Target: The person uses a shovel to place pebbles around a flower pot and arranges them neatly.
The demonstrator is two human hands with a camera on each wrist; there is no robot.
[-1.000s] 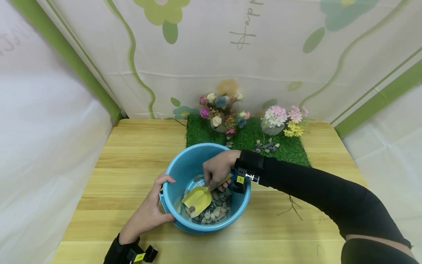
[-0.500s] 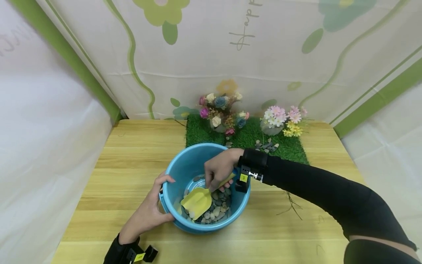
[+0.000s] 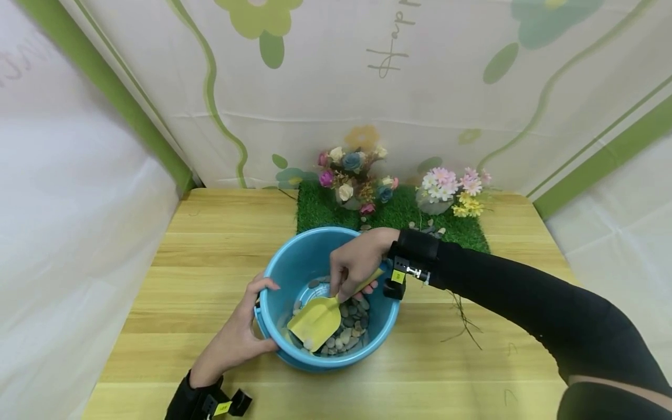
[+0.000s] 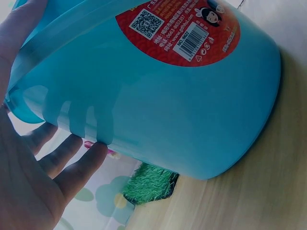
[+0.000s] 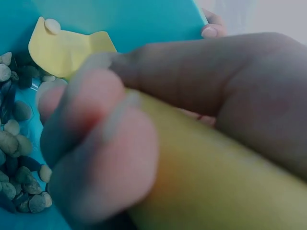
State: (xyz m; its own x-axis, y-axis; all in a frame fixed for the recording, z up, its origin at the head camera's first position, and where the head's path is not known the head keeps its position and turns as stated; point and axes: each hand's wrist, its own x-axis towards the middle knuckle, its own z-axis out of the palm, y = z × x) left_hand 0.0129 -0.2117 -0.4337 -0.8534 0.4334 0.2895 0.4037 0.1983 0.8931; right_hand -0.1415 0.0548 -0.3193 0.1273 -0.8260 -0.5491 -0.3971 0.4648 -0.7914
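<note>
A blue bucket (image 3: 286,256) stands on the wooden table, its bottom partly covered with mixed grey and pale pebbles (image 3: 346,335). My right hand (image 3: 362,256) reaches inside and grips the handle of a yellow toy shovel (image 3: 317,321), fingers wrapped round it in the right wrist view. The shovel's blade tilts toward the bucket's near left wall. One pale pebble (image 5: 53,26) lies at the blade's front edge. On the left side, my left hand (image 3: 238,332) holds the bucket, a fingertip over the rim; in the left wrist view several fingers (image 4: 79,167) touch the outer wall.
Behind the bucket lies a green artificial grass mat (image 3: 391,219) with two vases of flowers, roses (image 3: 353,162) and daisies (image 3: 441,184), and several pebbles. Thin dark twigs (image 3: 464,324) show on the table at right. A printed curtain (image 3: 325,87) hangs at the back.
My right hand has moved slightly up and right with the shovel. A dark pebble seen at the blade's front no longer shows there; a pale one does. The left hand holds still.
</note>
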